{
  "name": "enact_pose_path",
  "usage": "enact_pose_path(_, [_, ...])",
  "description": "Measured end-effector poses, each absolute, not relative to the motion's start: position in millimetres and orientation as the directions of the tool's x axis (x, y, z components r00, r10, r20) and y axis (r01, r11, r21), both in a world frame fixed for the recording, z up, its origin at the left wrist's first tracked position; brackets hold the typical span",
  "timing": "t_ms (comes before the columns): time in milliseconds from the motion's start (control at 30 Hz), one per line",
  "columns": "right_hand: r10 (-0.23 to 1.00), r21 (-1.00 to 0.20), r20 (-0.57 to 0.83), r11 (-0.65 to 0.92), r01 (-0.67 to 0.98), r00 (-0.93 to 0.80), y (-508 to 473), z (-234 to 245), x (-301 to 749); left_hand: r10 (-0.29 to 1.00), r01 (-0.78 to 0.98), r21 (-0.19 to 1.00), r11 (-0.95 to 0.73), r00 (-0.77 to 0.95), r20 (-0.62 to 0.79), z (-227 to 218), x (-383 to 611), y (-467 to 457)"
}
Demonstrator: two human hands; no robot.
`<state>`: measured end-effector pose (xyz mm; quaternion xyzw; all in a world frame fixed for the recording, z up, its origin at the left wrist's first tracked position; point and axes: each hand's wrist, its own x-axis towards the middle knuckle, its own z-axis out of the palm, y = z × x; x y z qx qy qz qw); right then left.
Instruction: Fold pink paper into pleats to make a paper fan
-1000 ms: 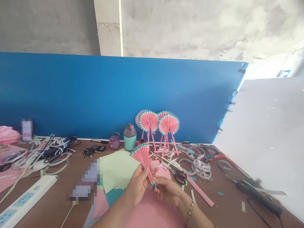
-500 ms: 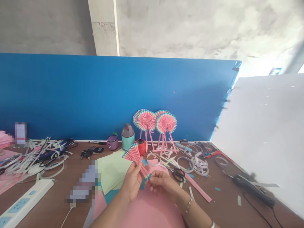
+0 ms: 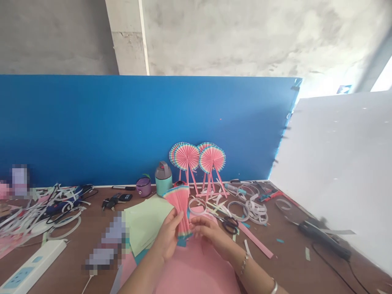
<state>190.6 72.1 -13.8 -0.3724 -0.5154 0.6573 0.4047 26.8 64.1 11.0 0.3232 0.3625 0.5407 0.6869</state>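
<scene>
A pink pleated paper fan (image 3: 181, 204) with blue, yellow and white striped ends is pinched at its narrow middle by my left hand (image 3: 170, 232). Its folds spread at the top and bottom. Beside the fan's lower right edge is my right hand (image 3: 208, 232), fingers loosely curved and a little apart; whether the fingertips touch the paper is hard to tell. Under both hands lies pink paper (image 3: 196, 269), with pale green sheets (image 3: 147, 222) to the left. Behind them, several finished round pleated fans (image 3: 212, 159) stand on pink paper legs against the blue panel.
Black scissors (image 3: 229, 224), rolls of white strip (image 3: 257, 210) and a pink strip (image 3: 255, 241) lie to the right, with a glue gun (image 3: 324, 239) farther out. Leftward are a power strip (image 3: 33, 265), keys (image 3: 112, 201), a purple pot (image 3: 143, 186) and a teal flask (image 3: 163, 179).
The fan has turned from a slant to nearly upright, its lower end swinging left. My right hand has come off that lower end, its fingers loosening. The view has shifted slightly.
</scene>
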Motion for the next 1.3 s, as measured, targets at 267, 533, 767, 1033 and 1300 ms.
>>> enact_pose_path(267, [0.939,-0.908,0.341,0.32,0.271,0.033,77.7,-24.0,189.7,0.929,-0.363,0.869,0.336,0.281,-0.242,0.4,24.7,68.8])
enact_pose_path(533, [0.612,-0.122,0.639,0.68,0.723,-0.467,60.8,-4.2,194.0,0.883,-0.17,0.901,0.4,0.337,-0.328,1.8,16.7,66.3])
enact_pose_path(767, [0.661,-0.147,0.603,0.642,0.752,-0.446,65.6,-4.9,194.5,0.847,-0.154,0.889,0.431,0.408,-0.34,5.5,10.1,64.8])
enact_pose_path(1033, [0.785,-0.407,0.604,0.451,0.794,-0.137,74.5,-11.2,199.0,0.935,-0.497,0.809,0.314,0.308,-0.174,5.6,12.9,74.8])
enact_pose_path(1300, [0.75,-0.381,0.646,0.479,0.791,-0.143,74.0,-13.8,196.2,0.972,-0.469,0.863,0.19,0.214,-0.098,-1.2,27.1,66.7])
